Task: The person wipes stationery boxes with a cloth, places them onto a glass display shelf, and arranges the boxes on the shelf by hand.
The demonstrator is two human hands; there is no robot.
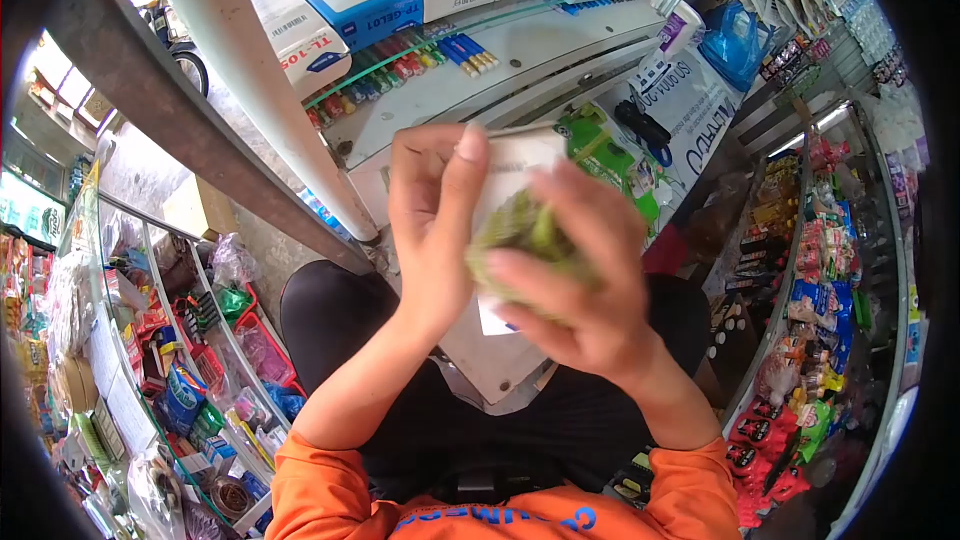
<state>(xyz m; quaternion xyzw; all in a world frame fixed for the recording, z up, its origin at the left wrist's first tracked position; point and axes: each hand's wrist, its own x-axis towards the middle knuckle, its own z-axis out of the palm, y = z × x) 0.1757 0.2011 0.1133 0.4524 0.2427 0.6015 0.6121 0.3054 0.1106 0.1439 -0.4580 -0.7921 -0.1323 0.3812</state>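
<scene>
In the middle of the view, my left hand (pixel 430 230) is closed with its thumb up, gripping the edge of a flat white piece (pixel 515 165) with faint print. My right hand (pixel 600 280), smeared by motion, has its fingers round a green bundle (pixel 520 240) that lies against the white piece. Blur hides what the bundle is and whether the two form one packet. Beneath the hands, a small white paper (pixel 492 316) shows on the grey surface (pixel 490 365) between my knees. Green packaging (pixel 610 165) lies just beyond my right hand.
Pen boxes (pixel 370 0) stand on a glass shelf ahead, above rows of pens (pixel 465 55). A slanted metal post (pixel 200 110) rises at the left. Glass cases of packets (pixel 190 400) flank me, more goods (pixel 810 310) at right. A blue bag (pixel 735 45) sits at back right.
</scene>
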